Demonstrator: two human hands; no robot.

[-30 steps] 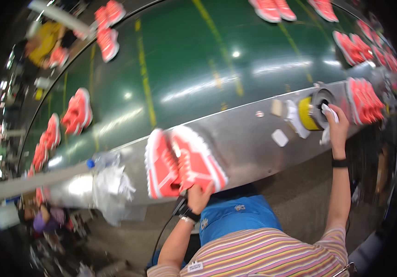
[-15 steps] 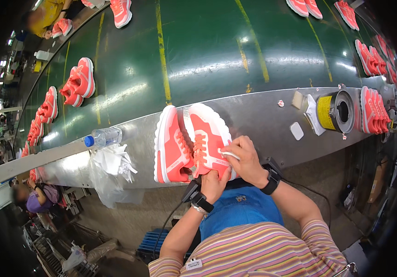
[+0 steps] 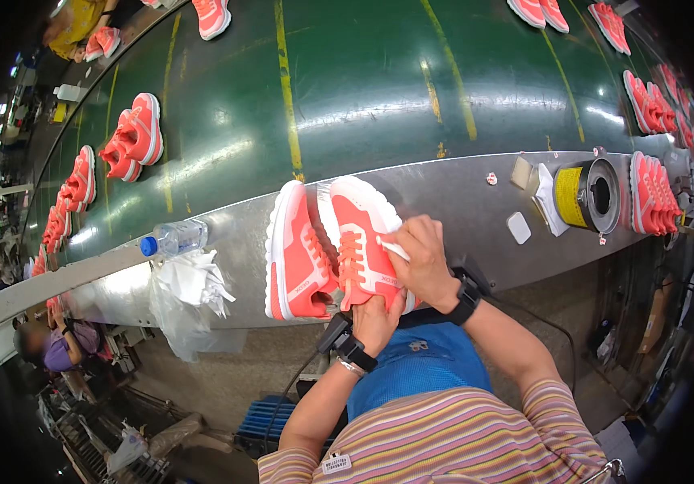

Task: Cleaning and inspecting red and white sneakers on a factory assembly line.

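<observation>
A pair of coral-pink sneakers with white soles stands on the metal ledge in front of me, toes pointing away. My left hand (image 3: 377, 323) grips the right-hand sneaker (image 3: 361, 234) at its heel opening, fingers wrapped round the collar. Pinched in my right hand (image 3: 422, 262) is a small white piece (image 3: 395, 249), its tip against the outer side of that sneaker near the laces. What the piece is made of I cannot make out. The left-hand sneaker (image 3: 289, 254) leans close beside it, untouched.
Beyond the ledge (image 3: 452, 210) runs a green belt (image 3: 363, 73) carrying more pink sneakers (image 3: 139, 133). Left lie a clear bottle (image 3: 179, 238) and a plastic bag of white scraps (image 3: 190, 286). A yellow-labelled can (image 3: 577, 198), white pad (image 3: 518, 228) and sneakers (image 3: 652, 194) stand right. Co-workers sit left.
My right hand has moved forward along the sneaker's side, taking the white piece from near the heel toward the laces. My left hand keeps its grip. The view has shifted slightly.
</observation>
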